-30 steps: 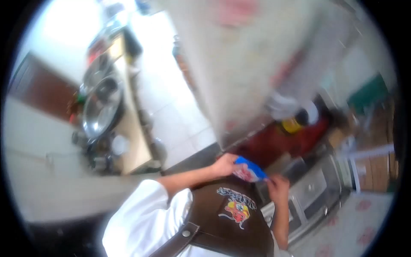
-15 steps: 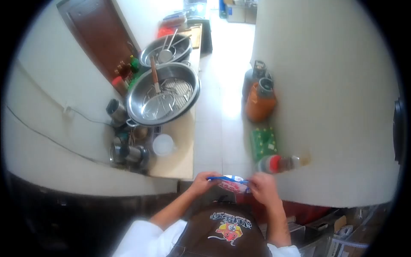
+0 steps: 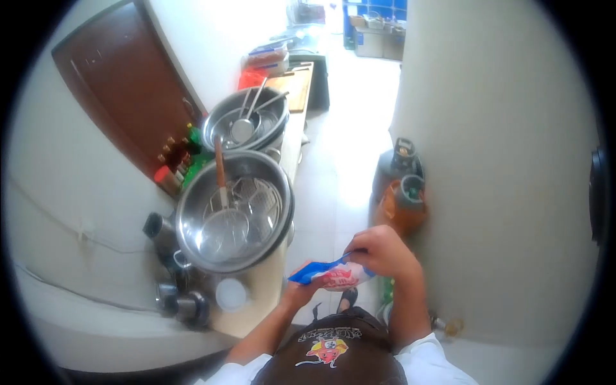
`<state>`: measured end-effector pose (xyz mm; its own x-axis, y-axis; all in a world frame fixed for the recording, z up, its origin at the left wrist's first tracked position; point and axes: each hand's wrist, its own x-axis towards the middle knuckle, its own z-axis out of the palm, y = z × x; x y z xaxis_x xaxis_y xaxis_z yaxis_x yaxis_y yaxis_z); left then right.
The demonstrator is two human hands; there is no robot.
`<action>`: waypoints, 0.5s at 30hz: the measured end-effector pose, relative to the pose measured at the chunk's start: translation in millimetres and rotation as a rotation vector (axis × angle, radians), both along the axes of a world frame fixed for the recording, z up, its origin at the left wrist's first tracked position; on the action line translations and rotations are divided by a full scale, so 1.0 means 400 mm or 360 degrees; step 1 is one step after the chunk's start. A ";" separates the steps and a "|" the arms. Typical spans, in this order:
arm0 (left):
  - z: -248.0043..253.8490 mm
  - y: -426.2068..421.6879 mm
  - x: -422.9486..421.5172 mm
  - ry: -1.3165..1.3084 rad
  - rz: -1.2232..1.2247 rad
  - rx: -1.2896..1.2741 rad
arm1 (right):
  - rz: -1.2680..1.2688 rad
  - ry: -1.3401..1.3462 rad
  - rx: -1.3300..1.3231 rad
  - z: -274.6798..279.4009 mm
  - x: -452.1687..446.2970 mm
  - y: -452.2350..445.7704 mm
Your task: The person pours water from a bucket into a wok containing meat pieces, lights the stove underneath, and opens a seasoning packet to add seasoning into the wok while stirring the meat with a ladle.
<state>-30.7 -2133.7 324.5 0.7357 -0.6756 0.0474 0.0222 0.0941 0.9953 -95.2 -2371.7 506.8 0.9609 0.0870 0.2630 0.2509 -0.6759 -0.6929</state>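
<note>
A blue and white plastic packet [image 3: 339, 276] with red print is stretched between both my hands, in front of my dark apron. My left hand [image 3: 300, 289] grips its left end from below. The fingers of my right hand [image 3: 378, 251] pinch its upper right edge. Whether the packet is torn open and what is inside I cannot tell. To the left of my hands stands a large steel basin [image 3: 285, 218] on the counter, holding wire strainers, one with a wooden handle [image 3: 220, 167].
A second steel basin [image 3: 208, 131] with ladles sits farther along the counter [image 3: 273, 282]. A white round container [image 3: 231, 294] and steel vessels are at its near end. Orange gas cylinders [image 3: 401, 205] stand along the right wall. A brown door [image 3: 122, 83] is at left.
My view has moved forward along the counter. My right hand has risen relative to my left, and the packet now shows more of its blue part and red print.
</note>
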 end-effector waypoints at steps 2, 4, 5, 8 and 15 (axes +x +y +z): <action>-0.011 -0.099 0.084 -0.0258 0.0178 0.0197 | 0.0019 0.0088 -0.0042 0.004 0.106 -0.099; 0.086 -0.205 0.171 -0.0512 0.0260 0.0362 | 0.0026 0.0159 0.0054 -0.005 0.217 -0.205; 0.086 -0.247 0.206 -0.0410 0.0268 0.0272 | 0.0011 0.0232 0.0145 -0.006 0.262 -0.252; 0.091 -0.363 0.344 -0.0212 0.0250 0.0083 | -0.0004 0.0250 0.0217 -0.022 0.412 -0.399; 0.013 -0.682 0.787 -0.0257 0.0187 0.0271 | -0.0201 0.0270 0.0688 -0.220 0.806 -0.746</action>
<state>284.3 -2406.6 329.8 0.8016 -0.5945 0.0634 -0.1392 -0.0825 0.9868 227.2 -2670.0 418.8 0.9894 -0.1157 0.0878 0.0444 -0.3347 -0.9413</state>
